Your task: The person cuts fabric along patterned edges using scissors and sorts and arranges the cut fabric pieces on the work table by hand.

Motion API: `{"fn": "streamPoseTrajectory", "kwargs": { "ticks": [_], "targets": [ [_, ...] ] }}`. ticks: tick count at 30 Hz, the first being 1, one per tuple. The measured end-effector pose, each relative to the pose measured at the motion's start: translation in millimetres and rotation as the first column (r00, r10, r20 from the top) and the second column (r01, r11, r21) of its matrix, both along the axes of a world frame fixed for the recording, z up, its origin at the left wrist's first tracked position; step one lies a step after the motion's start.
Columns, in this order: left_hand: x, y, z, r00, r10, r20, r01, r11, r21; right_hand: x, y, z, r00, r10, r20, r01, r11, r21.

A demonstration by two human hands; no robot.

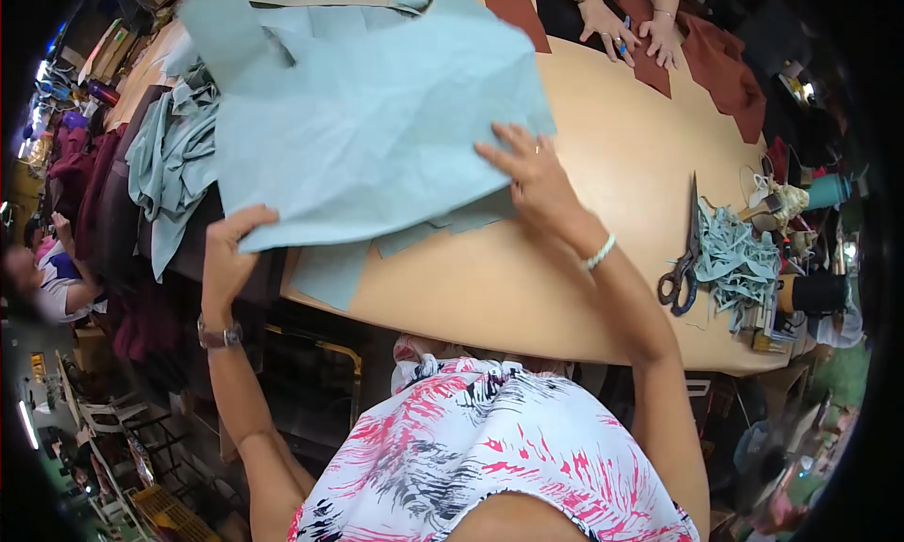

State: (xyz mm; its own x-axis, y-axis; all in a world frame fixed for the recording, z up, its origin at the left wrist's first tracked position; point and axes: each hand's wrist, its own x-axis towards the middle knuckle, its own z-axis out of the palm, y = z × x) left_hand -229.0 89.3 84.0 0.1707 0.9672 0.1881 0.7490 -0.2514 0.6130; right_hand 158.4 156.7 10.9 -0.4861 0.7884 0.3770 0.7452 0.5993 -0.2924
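A large pale blue-green piece of leather-like material (367,128) spreads over the table, its near edge lifted a little. My left hand (234,255) pinches its near left corner between thumb and fingers. On the right side of the same piece lies my right hand (539,179), fingers spread over the surface near the edge. Beneath it, more flat pieces of the same colour (330,276) stick out toward the table's front edge. Whether my right thumb is under the edge I cannot tell.
Dark scissors (687,259) lie on the table (603,288) beside a heap of blue-green scraps (739,255). Crumpled blue-green material (174,161) hangs at the left. Across the table, another person's hands (617,33) rest by rust-brown pieces (720,66), one with a pen.
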Motion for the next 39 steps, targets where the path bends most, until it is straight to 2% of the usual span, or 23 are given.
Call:
{"fn": "streamPoseTrajectory", "kwargs": {
  "ticks": [4,7,8,10,14,16,17,18,19,21,24,26,28,30,32,33,34,35,36,37,38,39],
  "targets": [
    [3.5,-23.5,8.7,0.951,-0.131,-0.281,0.071,0.975,-0.213,4.5,-57.5,-6.0,0.995,0.020,0.098,-0.006,0.989,-0.145],
    [22.6,-17.3,33.1,0.894,-0.160,-0.419,0.025,0.951,-0.309,3.6,-91.3,-4.8,0.992,0.032,0.126,-0.008,0.983,-0.184],
    [37.0,-12.3,42.0,0.870,-0.155,-0.467,0.035,0.966,-0.256,2.8,-100.1,-5.1,0.991,0.033,0.131,-0.007,0.981,-0.195],
    [70.5,8.6,44.0,0.860,-0.264,-0.437,0.221,0.964,-0.146,0.4,-115.4,-5.2,0.989,0.038,0.140,-0.008,0.977,-0.211],
    [179.8,46.9,6.7,0.811,-0.423,-0.404,0.480,0.876,0.047,-5.1,-141.3,1.2,0.991,0.050,0.128,-0.015,0.967,-0.254],
    [225.9,61.3,-27.5,0.787,-0.424,-0.448,0.510,0.855,0.088,-6.0,-153.9,7.9,0.996,0.052,0.077,-0.025,0.950,-0.311],
    [239.1,71.5,-45.8,0.807,-0.372,-0.459,0.480,0.865,0.143,-5.0,-158.7,8.9,0.998,0.049,0.049,-0.030,0.941,-0.337],
    [250.0,81.7,-64.4,0.824,-0.321,-0.467,0.450,0.871,0.196,-0.6,-163.0,4.6,0.980,0.080,0.181,-0.023,0.954,-0.298],
    [257.3,90.2,-78.3,0.840,-0.270,-0.471,0.419,0.874,0.246,3.7,-167.6,4.9,0.984,0.080,0.157,-0.029,0.953,-0.301],
    [257.4,104.6,-94.6,0.858,-0.227,-0.460,0.365,0.901,0.237,12.6,-177.0,7.7,0.991,0.074,0.108,-0.038,0.950,-0.310],
    [257.4,106.0,-103.7,0.877,-0.196,-0.438,0.321,0.918,0.232,33.7,-188.4,12.9,0.998,-0.024,-0.060,0.004,0.948,-0.317],
    [256.5,97.1,-97.9,0.886,-0.192,-0.423,0.316,0.916,0.246,61.2,-184.2,16.8,0.967,-0.250,-0.051,0.243,0.963,-0.113],
    [256.8,68.0,-83.0,0.886,-0.215,-0.411,0.343,0.900,0.270,95.2,-174.9,14.7,0.824,-0.567,0.011,0.565,0.822,0.072],
    [262.6,25.5,-78.0,0.896,-0.363,-0.257,0.422,0.877,0.231,128.3,-172.3,9.6,0.625,-0.780,0.035,0.773,0.624,0.117],
    [272.6,-14.2,-67.2,0.842,-0.509,-0.177,0.538,0.813,0.221,137.8,-170.1,16.5,0.469,-0.865,0.176,0.880,0.475,-0.011],
    [278.0,-23.4,-68.8,0.835,-0.529,-0.152,0.550,0.809,0.208,141.0,-168.5,18.5,0.391,-0.885,0.253,0.919,0.388,-0.065],
    [283.0,-31.3,-72.1,0.826,-0.550,-0.124,0.563,0.803,0.192,144.1,-167.5,17.7,0.400,-0.884,0.244,0.910,0.415,0.011],
    [287.6,-35.8,-74.8,0.815,-0.571,-0.096,0.578,0.796,0.177,148.8,-164.2,20.3,0.402,-0.886,0.231,0.915,0.397,-0.069],
    [290.9,-37.3,-76.1,0.831,-0.542,-0.125,0.555,0.795,0.243,154.6,-161.2,25.5,0.400,-0.890,0.220,0.915,0.374,-0.149],
    [292.3,-38.4,-77.4,0.818,-0.550,-0.166,0.574,0.790,0.214,162.9,-159.5,28.6,0.394,-0.895,0.209,0.910,0.348,-0.227],
    [293.1,-37.2,-78.0,0.806,-0.554,-0.209,0.589,0.785,0.191,181.3,-158.9,22.3,0.432,-0.890,0.147,0.871,0.369,-0.325],
    [292.4,-36.6,-78.0,0.792,-0.555,-0.254,0.601,0.782,0.166,196.3,-160.5,23.5,0.442,-0.897,0.026,0.777,0.368,-0.511]
  ]
}}
